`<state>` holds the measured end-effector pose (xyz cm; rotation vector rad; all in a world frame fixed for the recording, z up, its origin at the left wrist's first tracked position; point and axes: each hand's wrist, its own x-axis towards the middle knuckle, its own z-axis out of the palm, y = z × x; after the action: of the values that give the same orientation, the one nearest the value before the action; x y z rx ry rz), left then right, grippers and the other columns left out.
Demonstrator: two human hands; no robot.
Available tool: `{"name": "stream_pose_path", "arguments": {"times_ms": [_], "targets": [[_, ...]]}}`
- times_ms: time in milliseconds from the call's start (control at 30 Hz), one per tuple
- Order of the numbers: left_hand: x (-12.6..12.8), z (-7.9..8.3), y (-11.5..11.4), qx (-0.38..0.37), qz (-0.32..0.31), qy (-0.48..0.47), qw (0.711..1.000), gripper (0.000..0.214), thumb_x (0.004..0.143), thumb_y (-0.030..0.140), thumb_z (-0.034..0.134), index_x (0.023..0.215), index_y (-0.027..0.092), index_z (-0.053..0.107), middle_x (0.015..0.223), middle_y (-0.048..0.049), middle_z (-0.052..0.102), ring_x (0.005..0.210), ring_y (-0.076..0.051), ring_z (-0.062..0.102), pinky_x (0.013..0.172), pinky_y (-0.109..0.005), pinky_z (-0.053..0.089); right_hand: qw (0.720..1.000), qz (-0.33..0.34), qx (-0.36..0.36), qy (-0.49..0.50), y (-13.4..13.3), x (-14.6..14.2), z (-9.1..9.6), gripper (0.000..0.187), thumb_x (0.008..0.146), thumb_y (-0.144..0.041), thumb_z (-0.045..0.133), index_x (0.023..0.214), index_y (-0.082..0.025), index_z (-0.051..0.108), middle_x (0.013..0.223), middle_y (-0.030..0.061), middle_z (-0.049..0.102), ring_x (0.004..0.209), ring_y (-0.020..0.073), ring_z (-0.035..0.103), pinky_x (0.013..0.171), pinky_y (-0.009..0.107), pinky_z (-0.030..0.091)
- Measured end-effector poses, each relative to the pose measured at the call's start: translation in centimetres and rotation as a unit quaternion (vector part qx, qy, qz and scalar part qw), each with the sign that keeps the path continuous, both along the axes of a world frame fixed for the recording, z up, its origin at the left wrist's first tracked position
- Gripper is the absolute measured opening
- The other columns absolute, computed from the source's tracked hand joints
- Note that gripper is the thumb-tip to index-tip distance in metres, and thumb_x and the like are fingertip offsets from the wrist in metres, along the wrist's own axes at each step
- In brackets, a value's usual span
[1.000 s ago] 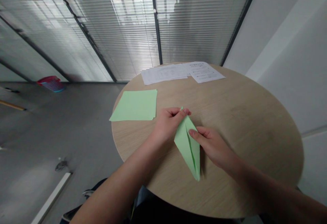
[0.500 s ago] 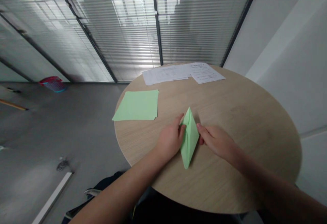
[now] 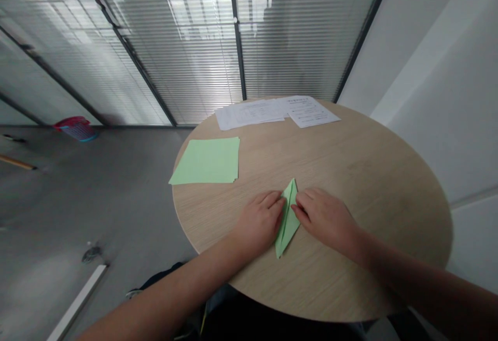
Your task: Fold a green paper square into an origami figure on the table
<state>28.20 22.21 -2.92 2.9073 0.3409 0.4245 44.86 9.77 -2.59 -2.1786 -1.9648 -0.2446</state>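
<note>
A folded piece of light green paper (image 3: 288,216), narrow and pointed at both ends, lies on the round wooden table (image 3: 350,175). My left hand (image 3: 260,221) rests on its left side and my right hand (image 3: 324,217) on its right side. Both hands lie flat with fingers pressed down on the paper, fingertips almost meeting along its middle crease. Parts of the paper's side edges are hidden under my fingers.
A stack of green square sheets (image 3: 207,161) lies at the table's left edge. White printed pages (image 3: 272,111) sit at the far edge. Beyond stand a glass partition with blinds, a grey floor and a red basket (image 3: 74,127) at the left.
The folded paper has been laid flat and turned more upright on the table, slightly farther from me. Both hands moved from pinching its tip and side to pressing it down.
</note>
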Motion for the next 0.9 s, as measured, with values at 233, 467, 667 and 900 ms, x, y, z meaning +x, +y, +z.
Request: {"name": "stream_pose_path", "arguments": {"times_ms": [233, 467, 667, 900], "targets": [[-0.5, 0.4, 0.1, 0.001, -0.047, 0.087, 0.995, 0.047, 0.106, 0.022, 0.041, 0.151, 0.012, 0.053, 0.158, -0.0142, 0.052, 0.148, -0.030, 0.047, 0.124, -0.051, 0.036, 0.999, 0.051, 0.005, 0.015, -0.4, 0.8, 0.2, 0.022, 0.101, -0.019, 0.051, 0.085, -0.018, 0.067, 0.090, 0.0109, 0.069, 0.090, 0.0276, 0.063, 0.081, 0.041, 0.050], [-0.9, 0.8, 0.6, -0.017, -0.066, 0.108, 0.992, 0.051, 0.108, 0.028, 0.036, 0.156, 0.015, 0.046, 0.163, -0.0143, 0.045, 0.154, -0.030, 0.038, 0.125, -0.054, 0.031, 0.987, 0.120, 0.092, 0.053, -1.3, 3.2, -0.6, 0.032, 0.099, -0.029, 0.060, 0.126, -0.016, 0.070, 0.148, 0.0223, 0.059, 0.139, 0.0372, 0.054, 0.111, 0.058, 0.049], [-1.4, 0.8, 0.8, -0.033, -0.091, 0.149, 0.984, 0.062, 0.108, 0.041, 0.039, 0.164, 0.016, 0.032, 0.172, -0.0120, 0.026, 0.161, -0.031, 0.022, 0.130, -0.053, 0.019, 0.981, 0.185, 0.007, 0.067, -1.8, 3.8, -1.9, 0.049, 0.102, -0.024, 0.049, 0.149, -0.012, 0.056, 0.150, 0.0198, 0.060, 0.143, 0.0342, 0.054, 0.117, 0.060, 0.044], [-1.3, 1.3, 1.0, -0.026, -0.114, 0.154, 0.981, 0.058, 0.109, 0.038, 0.038, 0.162, 0.017, 0.035, 0.172, -0.0124, 0.026, 0.161, -0.030, 0.022, 0.130, -0.054, 0.016, 0.984, 0.175, 0.007, 0.041, -1.3, 4.1, -1.4, 0.051, 0.105, -0.020, 0.040, 0.153, -0.010, 0.051, 0.159, 0.0199, 0.050, 0.153, 0.0342, 0.038, 0.122, 0.062, 0.037]]}}
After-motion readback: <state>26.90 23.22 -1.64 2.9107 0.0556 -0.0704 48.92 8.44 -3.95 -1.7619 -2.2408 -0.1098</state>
